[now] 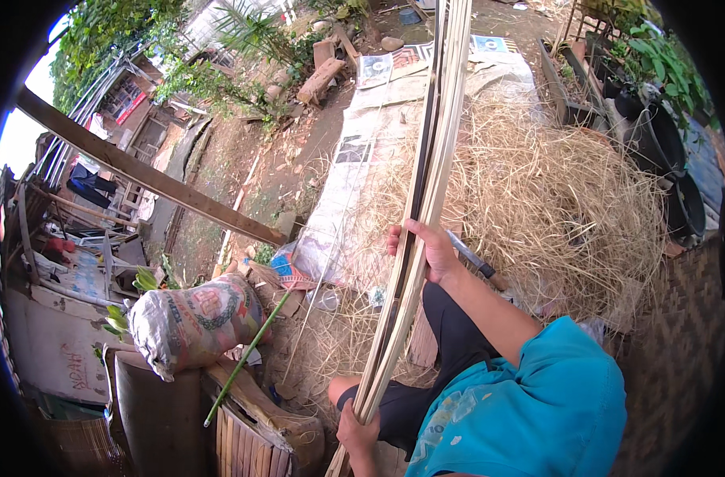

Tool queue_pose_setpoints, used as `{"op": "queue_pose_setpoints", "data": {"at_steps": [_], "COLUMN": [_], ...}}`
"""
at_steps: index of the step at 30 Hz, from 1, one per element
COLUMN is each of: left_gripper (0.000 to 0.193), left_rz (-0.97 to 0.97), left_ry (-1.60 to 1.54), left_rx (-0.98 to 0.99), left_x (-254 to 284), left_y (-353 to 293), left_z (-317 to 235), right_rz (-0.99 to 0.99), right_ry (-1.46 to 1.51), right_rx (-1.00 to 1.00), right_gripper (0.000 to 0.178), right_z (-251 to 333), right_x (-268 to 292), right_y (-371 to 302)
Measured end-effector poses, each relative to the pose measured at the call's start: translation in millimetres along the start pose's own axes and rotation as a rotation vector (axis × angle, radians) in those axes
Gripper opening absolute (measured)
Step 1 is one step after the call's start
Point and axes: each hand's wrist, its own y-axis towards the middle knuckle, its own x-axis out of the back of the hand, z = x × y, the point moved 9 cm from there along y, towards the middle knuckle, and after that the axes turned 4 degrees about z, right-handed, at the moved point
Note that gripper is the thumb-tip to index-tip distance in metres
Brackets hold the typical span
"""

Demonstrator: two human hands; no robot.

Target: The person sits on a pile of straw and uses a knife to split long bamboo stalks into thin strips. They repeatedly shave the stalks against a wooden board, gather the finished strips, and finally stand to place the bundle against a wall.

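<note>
A long bundle of split bamboo strips (446,127), pale with some dark ones, runs from the top of the view down past my lap. My right hand (432,248) is closed around its middle, fingers wrapping to the far side. Lower down, near my knee, my left hand (357,433) grips the bundle close to its near end. Beside my right wrist lies a knife (472,254) with a grey blade and a dark band at its handle, partly behind my forearm.
Curly bamboo shavings (553,215) are heaped on a pale sheet (354,175) ahead. To the left lie a stuffed sack (199,318), a green stick (249,358) and a box (255,441) of upright slats. A wooden beam (156,176) slants across the upper left; black pots (656,143) stand right.
</note>
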Motion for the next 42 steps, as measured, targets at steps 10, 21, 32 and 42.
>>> {"op": "queue_pose_setpoints", "data": {"at_steps": [10, 21, 32, 42], "left_gripper": [0.059, 0.056, 0.068, 0.079], "left_rz": [0.579, 0.778, 0.817, 0.8], "left_ry": [0.016, 0.127, 0.01, -0.075], "left_rx": [0.14, -0.004, 0.004, 0.009], "left_x": [-52, -108, -134, -119], "left_y": [11, 85, 52, 42], "left_z": [-42, -112, -121, -134], "right_rz": [-0.373, -0.802, -0.793, -0.642], "right_ry": [-0.132, -0.579, -1.047, -1.342], "right_rx": [0.053, -0.045, -0.036, 0.075], "right_gripper": [0.033, 0.076, 0.057, 0.028], "right_z": [135, 103, 119, 96], "right_x": [119, 270, 315, 291], "right_y": [26, 30, -49, -80]}}
